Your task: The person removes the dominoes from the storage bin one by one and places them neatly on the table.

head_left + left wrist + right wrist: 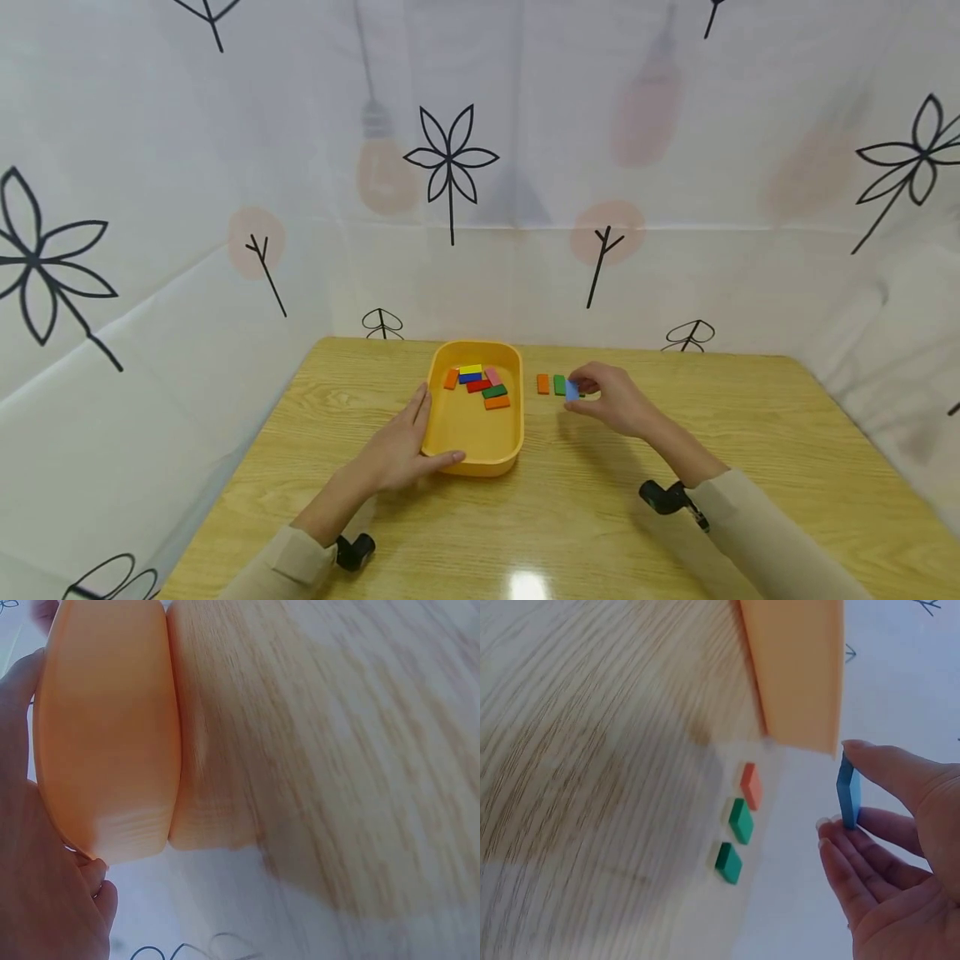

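Observation:
My right hand [611, 400] pinches a thin blue rectangular block [572, 391] between thumb and fingertips, raised above the table. In the right wrist view, an orange block [751, 786] and two green blocks, one in the middle [741, 821] and one at the near end [728, 863], lie in a row beneath it. The head view shows the last green block mostly covered by the right hand. My left hand [397, 443] rests against the near left corner of a yellow plastic bin [480, 467], fingers straight along its left side and thumb across the front rim.
Inside the bin lie several coloured blocks: yellow [471, 368], blue [470, 378], red [478, 387], pink [492, 377], green [494, 391] and two orange ones, left [451, 379] and front [497, 402]. Patterned white cloth [517, 275] hangs around the wooden table [600, 533].

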Motion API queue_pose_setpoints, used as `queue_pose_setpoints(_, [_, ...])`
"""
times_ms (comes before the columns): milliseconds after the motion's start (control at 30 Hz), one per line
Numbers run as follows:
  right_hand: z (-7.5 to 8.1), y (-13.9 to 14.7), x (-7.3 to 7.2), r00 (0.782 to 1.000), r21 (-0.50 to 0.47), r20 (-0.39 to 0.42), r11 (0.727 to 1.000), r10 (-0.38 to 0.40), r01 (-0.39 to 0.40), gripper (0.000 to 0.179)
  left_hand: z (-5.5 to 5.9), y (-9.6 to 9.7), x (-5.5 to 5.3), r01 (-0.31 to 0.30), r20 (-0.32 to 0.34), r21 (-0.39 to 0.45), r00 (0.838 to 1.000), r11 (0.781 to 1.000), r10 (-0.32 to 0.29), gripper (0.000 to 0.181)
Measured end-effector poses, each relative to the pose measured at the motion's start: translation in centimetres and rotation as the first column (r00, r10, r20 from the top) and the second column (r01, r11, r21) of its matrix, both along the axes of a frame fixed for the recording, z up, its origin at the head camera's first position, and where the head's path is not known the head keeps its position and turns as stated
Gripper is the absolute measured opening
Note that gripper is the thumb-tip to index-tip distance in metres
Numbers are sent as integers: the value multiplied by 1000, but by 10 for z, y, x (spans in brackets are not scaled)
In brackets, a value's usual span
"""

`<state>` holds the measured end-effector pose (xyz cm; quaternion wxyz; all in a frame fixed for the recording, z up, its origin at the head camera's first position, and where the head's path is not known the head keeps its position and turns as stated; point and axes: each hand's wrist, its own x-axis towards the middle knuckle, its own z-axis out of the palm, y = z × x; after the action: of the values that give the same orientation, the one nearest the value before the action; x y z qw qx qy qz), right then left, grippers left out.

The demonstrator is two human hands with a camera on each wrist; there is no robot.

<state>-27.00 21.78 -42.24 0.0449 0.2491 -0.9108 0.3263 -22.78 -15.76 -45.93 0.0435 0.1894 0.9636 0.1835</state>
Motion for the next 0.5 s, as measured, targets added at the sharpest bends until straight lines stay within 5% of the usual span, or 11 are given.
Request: queue_pose_setpoints(500, [-12, 28, -7, 998, 40, -12, 997, -67, 67, 37, 2, 0, 1, 1, 2, 11, 1000, 1000, -1, 116])
